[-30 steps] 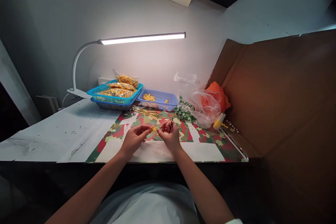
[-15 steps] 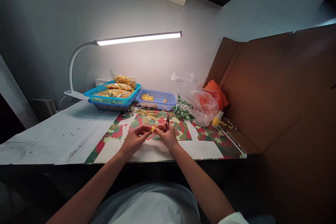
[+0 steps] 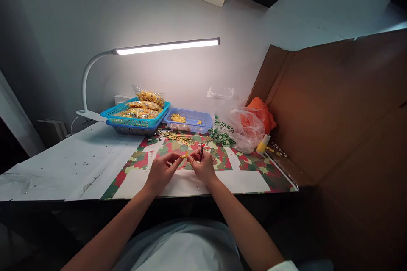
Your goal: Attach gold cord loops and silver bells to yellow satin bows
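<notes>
Over the front of the table, my left hand pinches one side of a small yellow piece between thumb and fingertips. My right hand has its thumb and fingertips at the other side of that piece. A slim dark tool with a pointed end, like tweezers, sticks up out of my right hand. The yellow piece looks ribbon-like, but fingers cover much of it. Just beyond the hands, a bundle of thin gold strands lies on the patterned red and green covering.
A blue basket at the back left holds bags of gold pieces. Beside it stands a purple-blue basket with yellow pieces. Plastic bags, a yellow bottle with a white cap and a cardboard wall are at right. A lamp reaches overhead.
The yellow piece has turned between my fingertips and looks flatter. The dark tool has shifted slightly left and down with my right hand.
</notes>
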The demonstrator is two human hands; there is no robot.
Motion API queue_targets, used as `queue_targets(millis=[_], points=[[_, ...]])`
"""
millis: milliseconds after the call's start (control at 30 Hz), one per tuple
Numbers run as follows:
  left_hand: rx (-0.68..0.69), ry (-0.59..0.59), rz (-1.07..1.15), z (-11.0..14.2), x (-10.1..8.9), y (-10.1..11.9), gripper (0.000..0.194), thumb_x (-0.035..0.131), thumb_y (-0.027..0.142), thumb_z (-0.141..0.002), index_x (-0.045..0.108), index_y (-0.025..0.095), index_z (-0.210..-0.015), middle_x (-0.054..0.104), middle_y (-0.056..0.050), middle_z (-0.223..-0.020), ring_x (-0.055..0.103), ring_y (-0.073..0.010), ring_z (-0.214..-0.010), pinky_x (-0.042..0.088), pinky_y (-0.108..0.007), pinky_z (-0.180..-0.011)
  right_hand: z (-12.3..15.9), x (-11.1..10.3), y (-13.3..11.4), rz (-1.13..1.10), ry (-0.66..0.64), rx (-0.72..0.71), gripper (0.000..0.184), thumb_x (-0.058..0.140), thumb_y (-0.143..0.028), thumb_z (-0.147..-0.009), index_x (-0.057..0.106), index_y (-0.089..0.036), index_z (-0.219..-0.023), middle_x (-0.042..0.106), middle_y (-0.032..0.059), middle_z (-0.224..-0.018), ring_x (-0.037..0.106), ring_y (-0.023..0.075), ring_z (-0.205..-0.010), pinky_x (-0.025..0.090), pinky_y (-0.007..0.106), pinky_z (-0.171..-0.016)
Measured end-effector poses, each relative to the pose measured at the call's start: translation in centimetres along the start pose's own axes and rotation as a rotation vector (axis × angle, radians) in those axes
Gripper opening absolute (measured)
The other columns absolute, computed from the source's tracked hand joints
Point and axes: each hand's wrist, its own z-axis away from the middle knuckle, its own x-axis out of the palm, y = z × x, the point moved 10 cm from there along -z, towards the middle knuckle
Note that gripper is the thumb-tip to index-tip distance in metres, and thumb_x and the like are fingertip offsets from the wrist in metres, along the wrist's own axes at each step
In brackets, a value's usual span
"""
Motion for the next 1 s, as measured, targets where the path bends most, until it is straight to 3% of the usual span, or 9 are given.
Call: queue_targets(millis=[300, 500, 700, 867, 1000], points=[[-0.016, 0.039, 0.006, -0.3, -0.7, -1.0, 0.033, 0.063, 0.050, -0.078, 0.071, 0.019, -0.074, 0.072, -0.004, -0.068, 0.062, -0.0188, -0.062, 0.048, -0.027, -0.055, -0.7, 0.0, 1.3, -0.110, 0.007, 0.041, 0.043, 0.068, -0.047, -0.067, 0.032, -0.025, -0.058, 0.060, 0.0004, -0.064, 0.058, 0.0161, -0.061, 0.050, 0.031, -0.063], [0.015, 0.002, 0.014, 0.0, 0.0, -0.5, 0.029, 0.071, 0.046, -0.072, 0.070, 0.020, -0.085, 0.074, -0.004, -0.085, 0.063, -0.0175, -0.064, 0.049, -0.025, -0.052, -0.6, 0.0, 1.7, -0.154, -0.006, 0.072, 0.042, 0.073, -0.046, -0.064, 0.039, -0.024, -0.056, 0.058, -0.0014, -0.058, 0.057, 0.0163, -0.058, 0.049, 0.030, -0.060], [0.008, -0.007, 0.007, 0.0, 0.1, -0.8, 0.027, 0.066, 0.047, -0.078, 0.069, 0.020, -0.072, 0.069, -0.001, -0.067, 0.060, -0.0166, -0.059, 0.047, -0.026, -0.056, -0.5, 0.5, 2.2, -0.222, -0.008, 0.121, 0.049, 0.077, -0.049, -0.061, 0.035, -0.024, -0.054, 0.064, 0.0005, -0.062, 0.063, 0.0179, -0.061, 0.055, 0.033, -0.064], [-0.039, -0.009, 0.067, -0.3, 0.1, -2.1, 0.036, 0.060, 0.054, -0.078, 0.063, 0.019, -0.070, 0.062, -0.001, -0.064, 0.057, -0.0160, -0.058, 0.044, -0.024, -0.050, -1.0, -0.1, 3.7, -0.278, 0.038, 0.191, 0.048, 0.069, -0.057, -0.069, 0.036, -0.024, -0.058, 0.065, 0.0020, -0.063, 0.064, 0.0172, -0.056, 0.057, 0.034, -0.061], [-0.075, -0.040, 0.109, -0.6, 0.5, -2.8, 0.040, 0.058, 0.058, -0.077, 0.061, 0.019, -0.073, 0.062, -0.001, -0.066, 0.058, -0.0157, -0.057, 0.047, -0.024, -0.048, -0.9, -0.7, 3.4, -0.295, 0.064, 0.170, 0.054, 0.076, -0.052, -0.064, 0.030, -0.024, -0.059, 0.069, 0.0035, -0.073, 0.069, 0.0197, -0.073, 0.058, 0.034, -0.071]])
